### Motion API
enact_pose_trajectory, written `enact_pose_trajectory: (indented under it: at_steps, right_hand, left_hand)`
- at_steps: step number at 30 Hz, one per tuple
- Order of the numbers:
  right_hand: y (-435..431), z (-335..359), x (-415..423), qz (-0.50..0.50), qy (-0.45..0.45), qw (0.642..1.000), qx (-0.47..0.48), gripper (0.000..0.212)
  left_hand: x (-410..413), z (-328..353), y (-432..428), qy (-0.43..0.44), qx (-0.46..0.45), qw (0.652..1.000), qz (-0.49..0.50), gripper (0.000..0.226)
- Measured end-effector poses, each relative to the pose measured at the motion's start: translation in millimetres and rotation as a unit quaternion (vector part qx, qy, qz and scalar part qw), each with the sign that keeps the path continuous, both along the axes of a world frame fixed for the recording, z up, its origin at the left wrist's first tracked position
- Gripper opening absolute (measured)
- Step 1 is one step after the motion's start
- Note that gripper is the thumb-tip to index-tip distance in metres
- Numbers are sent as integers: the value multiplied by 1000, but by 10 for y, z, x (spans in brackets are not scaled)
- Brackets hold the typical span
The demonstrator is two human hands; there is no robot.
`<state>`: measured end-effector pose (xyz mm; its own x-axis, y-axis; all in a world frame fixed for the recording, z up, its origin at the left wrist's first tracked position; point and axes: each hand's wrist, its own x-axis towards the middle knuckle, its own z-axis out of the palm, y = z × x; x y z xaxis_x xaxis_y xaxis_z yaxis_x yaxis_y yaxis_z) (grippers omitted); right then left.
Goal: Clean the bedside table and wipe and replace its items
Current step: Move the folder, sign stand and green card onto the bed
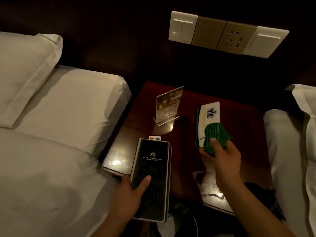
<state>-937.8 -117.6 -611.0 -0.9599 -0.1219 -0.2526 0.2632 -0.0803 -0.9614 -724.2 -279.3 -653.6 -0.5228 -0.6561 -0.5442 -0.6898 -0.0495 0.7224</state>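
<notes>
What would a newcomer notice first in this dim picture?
The left hand holds a black rectangular hotel folder over the near edge of the dark red glossy bedside table. The right hand holds a white card with a green leaf-shaped tag above it. Behind, a clear acrylic sign stand stands upright.

Dark red-brown glossy bedside table (236, 120) between two white-sheeted beds, left bed (56, 134) and right bed (290, 142). Tabletop reflects light near front edge. Clear acrylic sign holder (168, 106) stands upright on table, toward back and left of centre, printed card inside. Pillow (25, 69) lies on left bed near headboard. Second pillow (306, 103) lies on right bed, only partly in view. Wet-looking shiny streaks on table's front right corner (212, 187).
</notes>
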Motion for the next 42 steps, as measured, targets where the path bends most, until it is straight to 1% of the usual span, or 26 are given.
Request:
enact_pose_trajectory:
  at_steps: [3, 4, 7, 11, 16, 20, 23, 26, 33, 38, 42]
  right_hand:
    - [106, 87, 171, 10, 7, 1000, 6, 19]
    - [122, 114, 233, 17, 6, 1000, 8, 18]
    - [121, 190, 404, 44, 5, 999, 15, 19]
    - [11, 261, 633, 92, 12, 995, 19, 18]
    - [-259, 310, 918, 164, 22, 986, 19, 19]
    - [-544, 341, 1155, 225, 14, 974, 23, 18]
    - [-805, 372, 1366, 277, 8, 961, 25, 19]
    - [-1083, 419, 1591, 331, 18, 943, 34, 23]
    - [-1777, 404, 2384, 437, 31, 898, 27, 25]
    - [-2251, 351, 3121, 498, 37, 865, 40, 20]
    - [-2552, 381, 3643, 544, 48, 836, 52, 21]
  left_hand:
    - [31, 20, 70, 43, 58, 995, 65, 48]
    - [46, 40, 83, 57, 73, 992, 88, 43]
    - [108, 165, 77, 110, 99, 978, 150, 43]
    - [266, 344, -32, 158, 111, 958, 212, 33]
    - [566, 481, -213, 173, 87, 944, 265, 47]
    - [876, 553, -356, 175, 43, 938, 295, 51]
    - [1163, 597, -468, 169, 12, 931, 322, 49]
    - [1479, 626, -598, 162, -10, 924, 346, 49]
    - [2473, 572, -918, 140, -38, 893, 425, 57]
    - [3361, 527, -1025, 129, -36, 858, 497, 52]
    - [3950, 525, -1105, 113, -55, 836, 533, 58]
